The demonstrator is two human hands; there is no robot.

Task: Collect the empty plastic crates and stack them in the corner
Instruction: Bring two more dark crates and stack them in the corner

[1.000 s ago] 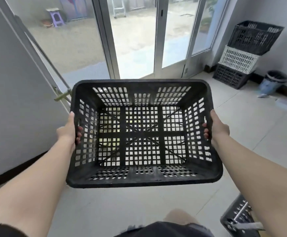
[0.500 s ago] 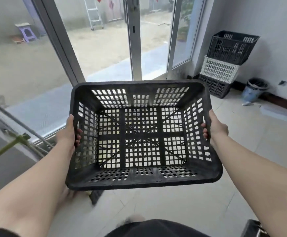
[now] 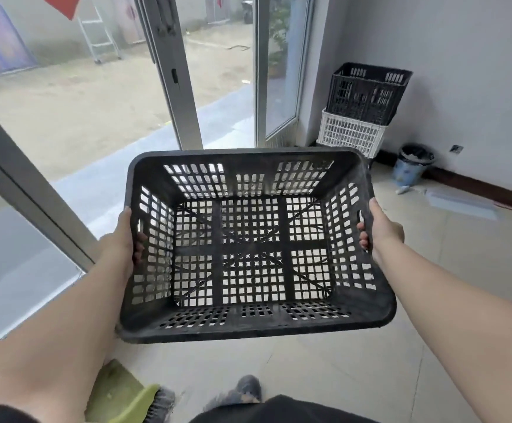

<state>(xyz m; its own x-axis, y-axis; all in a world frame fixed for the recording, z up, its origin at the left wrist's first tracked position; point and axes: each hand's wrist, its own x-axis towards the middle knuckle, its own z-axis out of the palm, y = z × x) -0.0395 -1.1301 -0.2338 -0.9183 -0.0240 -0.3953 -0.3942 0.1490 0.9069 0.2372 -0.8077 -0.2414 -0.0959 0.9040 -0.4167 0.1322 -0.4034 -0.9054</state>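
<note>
You are partway through, by the look of it. A stack already stands in the corner (image 3: 315,87) by the glass door: a black crate on top (image 3: 367,93), a white crate (image 3: 350,136) under it, and what seems to be the edge of another dark one below the white, though the crate you carry hides most of it, so you cannot be sure of the count. Call it at least 2 crates placed.

The empty black crate (image 3: 254,248) is in the air in front of you, held level at about waist height over the tiled floor (image 3: 462,270), well apart from the stack and to its left in view. Nothing lies inside it; the floor shows through its grid base.

Your left hand (image 3: 123,239) grips the left short wall, with fingers (image 3: 140,245) curled through the handle slot and clamped on the rim. Your right hand (image 3: 381,232) grips the right wall the same way, fingertips hooked inside the opening.

What is left, as far as you can judge: carry this crate over to the corner, lift it above the top black crate, and seat it squarely on the stack. A small blue bin (image 3: 411,164) stands just right of the stack, so approach from the door side. A green dustpan (image 3: 120,398) lies by your feet. Whether more crates wait elsewhere, this view does not tell.
</note>
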